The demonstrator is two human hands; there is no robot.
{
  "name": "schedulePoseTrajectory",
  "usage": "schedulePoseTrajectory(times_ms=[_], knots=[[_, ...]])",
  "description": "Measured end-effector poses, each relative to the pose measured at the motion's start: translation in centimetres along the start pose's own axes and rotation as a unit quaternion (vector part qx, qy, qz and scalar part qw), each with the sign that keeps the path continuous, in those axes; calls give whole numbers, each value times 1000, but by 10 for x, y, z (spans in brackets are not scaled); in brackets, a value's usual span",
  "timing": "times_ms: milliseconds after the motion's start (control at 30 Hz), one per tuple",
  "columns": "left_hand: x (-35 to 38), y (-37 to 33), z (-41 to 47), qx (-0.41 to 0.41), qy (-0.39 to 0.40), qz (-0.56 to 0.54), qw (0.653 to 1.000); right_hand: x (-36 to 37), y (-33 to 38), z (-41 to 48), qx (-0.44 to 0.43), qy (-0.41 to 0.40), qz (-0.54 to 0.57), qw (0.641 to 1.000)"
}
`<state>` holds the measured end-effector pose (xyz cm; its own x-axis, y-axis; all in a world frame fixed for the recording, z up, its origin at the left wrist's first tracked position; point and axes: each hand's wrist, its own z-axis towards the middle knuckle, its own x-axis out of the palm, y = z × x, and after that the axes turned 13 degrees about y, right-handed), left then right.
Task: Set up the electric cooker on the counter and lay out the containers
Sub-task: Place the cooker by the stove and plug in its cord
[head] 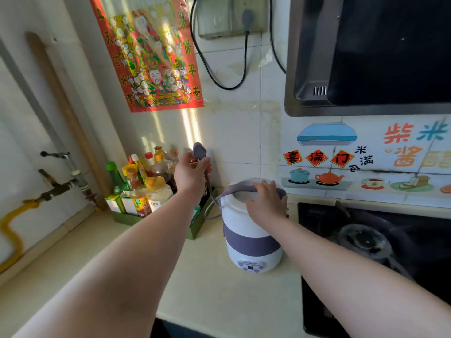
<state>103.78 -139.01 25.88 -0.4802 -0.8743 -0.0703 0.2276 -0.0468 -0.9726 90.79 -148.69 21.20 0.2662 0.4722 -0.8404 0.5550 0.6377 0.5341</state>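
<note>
Plugging in looks underway: left hand (192, 170) grips the plug (199, 150) up-left of the cooker (246, 240); right hand (267, 203) rests open-fingered on its lid (241, 197). Next, probably: reach the wall socket (214, 20) above.

The electric cooker (251, 240) stands upright on the worktop (207, 289). It is a white cylinder with a grey-purple band round its middle, and its lid is on. A grey-purple handle (240, 189) arches over the lid (the right hand (267, 203) rests there). Its round control panel (251, 265) faces the person. Its grey cord (210, 191) rises to the dark plug (199, 150), which the left hand (191, 170) grips.
</note>
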Motion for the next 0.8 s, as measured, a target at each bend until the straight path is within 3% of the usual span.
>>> schedulePoseTrajectory(times_ms=[267,600,800], knots=[[-1,-43,40,25,11,-75,997,-30,34,19,-16,4,90,996],[17,-116,131,27,112,-194,974,-105,96,89,-38,-97,184,977],[19,-152,177,13,128,-265,956,-158,136,127,-73,-176,228,955]])
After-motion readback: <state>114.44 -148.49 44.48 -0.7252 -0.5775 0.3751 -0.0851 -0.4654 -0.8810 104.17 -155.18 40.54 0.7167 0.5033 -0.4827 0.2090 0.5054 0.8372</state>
